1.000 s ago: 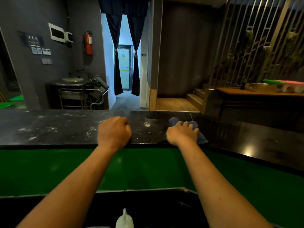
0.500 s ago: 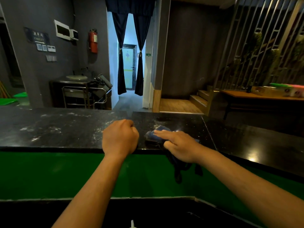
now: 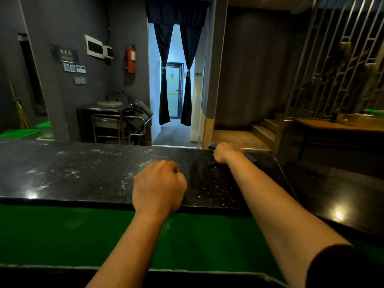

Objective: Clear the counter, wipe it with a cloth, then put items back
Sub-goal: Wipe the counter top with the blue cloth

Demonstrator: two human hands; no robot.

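I see the left hand (image 3: 159, 188) curled into a loose fist at the near edge of the dark speckled surface (image 3: 87, 173); its fingers are drawn together on nothing, knuckles over the stone, wrist over the green panel (image 3: 62, 231) below the edge. My right hand (image 3: 225, 152) is stretched to the far edge of the surface, palm down on the cloth (image 3: 214, 146); its fingers are hidden behind the back of the hand, so whether they grip the cloth or only press it I cannot tell. The cloth is blue and mostly covered; a bit shows just left of the hand at the far edge, and another strip seems to poke out by the wrist on the right, though that part is blurred. White dusty streaks lie on the surface to the left of the fist; the patch between the two hands looks darker and cleaner, with fine specks; a lamp glare sits on the right stretch. A dark sleeve (image 3: 340, 267) covers the right upper arm at the lower right corner. Beyond the surface, a red extinguisher (image 3: 130, 58) hangs on the grey wall, and dark curtains (image 3: 176, 73) frame a lit doorway.
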